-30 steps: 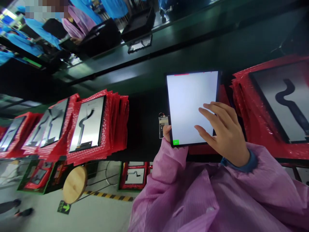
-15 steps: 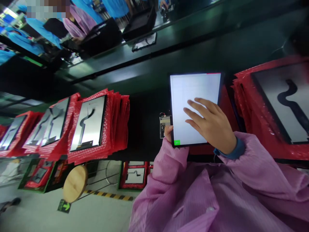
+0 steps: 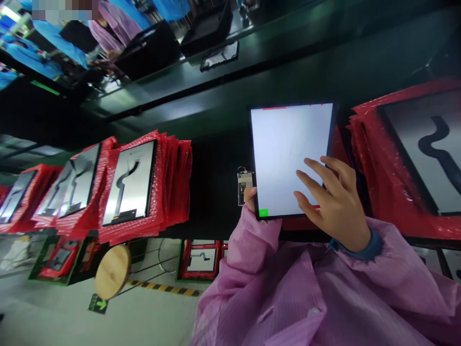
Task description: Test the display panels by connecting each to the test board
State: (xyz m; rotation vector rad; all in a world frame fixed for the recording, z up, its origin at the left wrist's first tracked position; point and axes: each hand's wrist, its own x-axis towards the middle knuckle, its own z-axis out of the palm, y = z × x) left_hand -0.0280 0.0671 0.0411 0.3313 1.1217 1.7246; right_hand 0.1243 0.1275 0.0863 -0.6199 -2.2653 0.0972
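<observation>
A lit display panel (image 3: 284, 149) with a white screen, a green block in its lower left corner and red marks along its top edge is tilted up in front of me. My left hand (image 3: 249, 196) grips its lower left edge; the thumb shows and the other fingers are hidden behind the panel. Over the panel's lower right part hovers my right hand (image 3: 333, 197), fingers spread, holding nothing. Whether a fingertip touches the glass I cannot tell. Beside my left thumb lies a small circuit board (image 3: 245, 185) with tape and thin wires.
Stacks of display panels in red bubble wrap stand left (image 3: 129, 182) and right (image 3: 414, 158). A framed panel (image 3: 220, 55) lies on the far bench. Below are a green crate (image 3: 178, 269) and a round wooden stool (image 3: 113, 271). Several people work at the back left.
My right hand has moved right and slightly down across the screen. Thin lines on the screen have gone, and the red marks along the top edge differ. My left hand keeps its hold.
</observation>
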